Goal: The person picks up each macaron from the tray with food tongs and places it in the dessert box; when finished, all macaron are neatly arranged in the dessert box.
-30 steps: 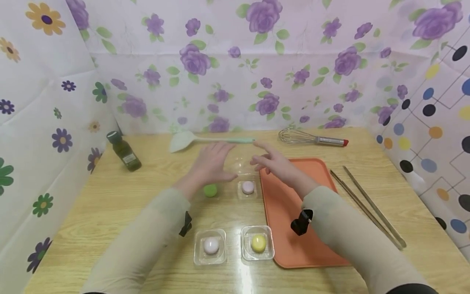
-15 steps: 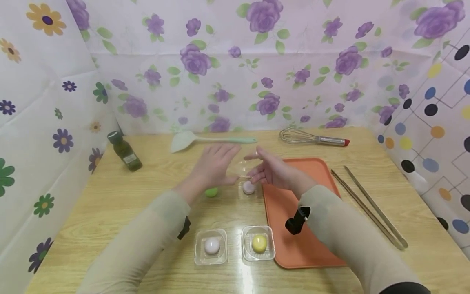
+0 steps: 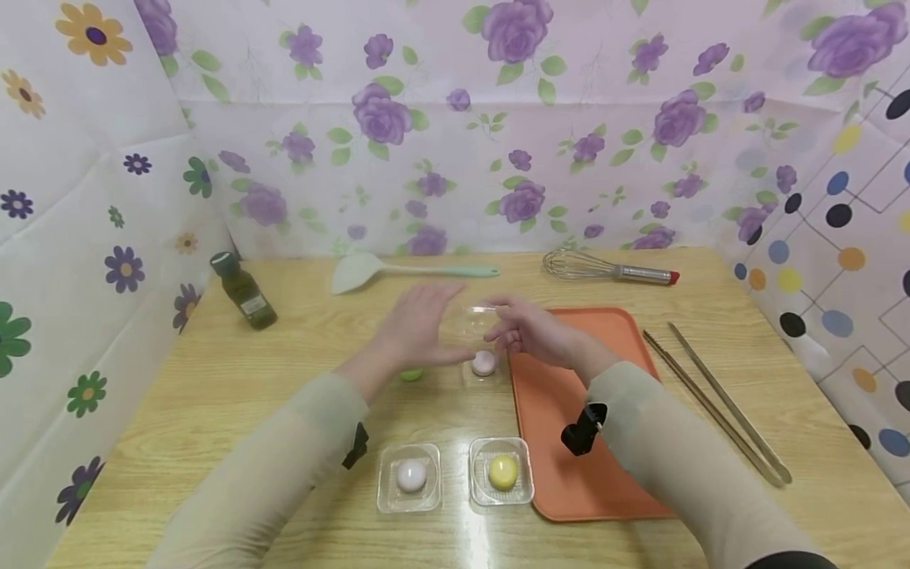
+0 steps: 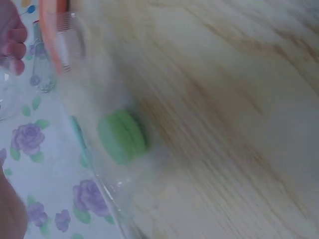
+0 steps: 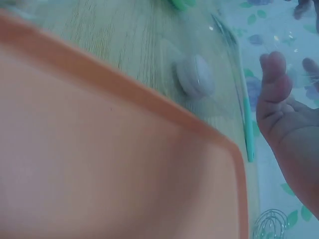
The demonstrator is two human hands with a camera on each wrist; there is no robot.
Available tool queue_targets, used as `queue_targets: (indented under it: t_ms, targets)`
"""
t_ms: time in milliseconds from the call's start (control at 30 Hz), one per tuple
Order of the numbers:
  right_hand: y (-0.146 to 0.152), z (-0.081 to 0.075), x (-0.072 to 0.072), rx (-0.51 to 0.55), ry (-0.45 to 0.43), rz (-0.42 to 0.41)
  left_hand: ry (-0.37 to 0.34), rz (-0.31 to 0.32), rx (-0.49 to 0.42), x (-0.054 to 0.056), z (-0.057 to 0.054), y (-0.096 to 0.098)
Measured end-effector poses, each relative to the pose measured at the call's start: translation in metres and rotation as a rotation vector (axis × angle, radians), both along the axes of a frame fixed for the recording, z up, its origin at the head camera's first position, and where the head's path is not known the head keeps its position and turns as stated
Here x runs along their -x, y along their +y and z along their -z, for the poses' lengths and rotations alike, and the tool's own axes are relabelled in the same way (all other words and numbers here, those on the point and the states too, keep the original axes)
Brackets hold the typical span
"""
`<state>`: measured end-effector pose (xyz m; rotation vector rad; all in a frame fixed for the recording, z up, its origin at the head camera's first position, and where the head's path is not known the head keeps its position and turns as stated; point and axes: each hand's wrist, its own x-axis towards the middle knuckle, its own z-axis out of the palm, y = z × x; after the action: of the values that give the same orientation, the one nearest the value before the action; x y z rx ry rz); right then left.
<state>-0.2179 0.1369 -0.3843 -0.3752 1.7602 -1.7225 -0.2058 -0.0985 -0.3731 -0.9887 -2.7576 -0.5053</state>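
A clear plastic lid [image 3: 476, 321] is up between the two hands, above the table. My right hand [image 3: 538, 332] pinches its right side with curled fingers. On the lid's left, my left hand [image 3: 418, 325] has its fingers extended and thumb apart; whether it touches the lid is hard to tell. Under the hands sits a pale lilac macaron [image 3: 484, 363] in a clear plastic box, also visible as a lilac macaron [image 5: 195, 76] in the right wrist view. A green macaron [image 4: 122, 137] in clear plastic lies below the left wrist, mostly covered in the head view.
Nearer stand two clear boxes, with a lilac macaron [image 3: 411, 476] and a yellow macaron [image 3: 503, 472]. An orange tray [image 3: 569, 474] lies to the right, then metal tongs [image 3: 718, 403]. A spatula [image 3: 355, 272], whisk [image 3: 607, 267] and dark bottle [image 3: 244, 291] lie along the back.
The right hand's fingers have curled in and come down slightly around the lid, which now shows more clearly between the hands. The left hand has shifted slightly right.
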Motion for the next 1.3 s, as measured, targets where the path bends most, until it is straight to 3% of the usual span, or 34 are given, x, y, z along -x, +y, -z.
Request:
queue_targets:
  t_ms: [200,267,367,633,867,1133,1300]
  targets:
    - [0.008,0.003,0.0,-0.139,0.318,-0.051,-0.427,-0.033,-0.227,0.002,0.001,0.002]
    - [0.009,0.003,0.001,-0.158,0.388,-0.072,-0.504,-0.024,-0.258,0.002,0.001,0.001]
    - [0.009,0.004,0.001,-0.165,0.439,-0.086,-0.554,-0.012,-0.276,0.003,0.001,0.0]
    - [0.015,0.001,0.0,-0.293,0.553,-0.139,-0.547,0.003,-0.239,0.003,0.005,0.002]
    - [0.016,0.003,-0.006,-0.505,0.641,-0.182,-0.456,-0.021,-0.086,-0.001,0.016,0.008]
    - [0.013,0.018,-0.007,-0.588,0.813,-0.208,-0.414,-0.005,0.066,-0.003,0.023,0.011]
    - [0.014,0.029,-0.004,-0.633,0.864,-0.211,-0.386,-0.001,0.14,-0.004,0.026,0.012]
